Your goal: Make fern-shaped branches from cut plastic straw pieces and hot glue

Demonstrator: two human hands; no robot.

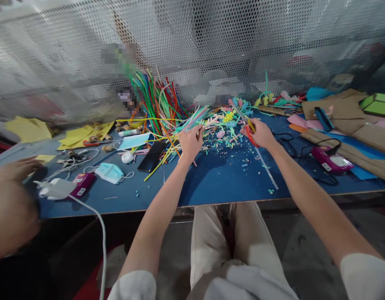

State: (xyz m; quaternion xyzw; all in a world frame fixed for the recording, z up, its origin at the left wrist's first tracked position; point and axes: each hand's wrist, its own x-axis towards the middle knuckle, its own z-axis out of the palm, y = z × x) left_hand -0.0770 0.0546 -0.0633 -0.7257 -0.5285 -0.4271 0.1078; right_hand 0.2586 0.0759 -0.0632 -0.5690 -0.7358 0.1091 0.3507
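Observation:
My right hand [261,134] is closed round the red and yellow handles of a pair of scissors [240,111], whose blades point up and to the left, over a pile of cut pastel pieces [231,116]. To the left of that pile, the fingers of my left hand [191,143] are pinched together beside pale straw-like strips [197,114]. What they hold is too small to make out. Tiny clippings [233,152] lie scattered on the blue table between my hands. Below the scissors lies a clear strip [267,168].
Long coloured straws [158,100] are heaped against the perforated metal screen [186,37]. A black phone [151,156], face mask [109,172] and white charger [56,188] lie left. Another person's arm [13,200] reaches in there. At right are a purple box [331,159] and brown paper [339,104].

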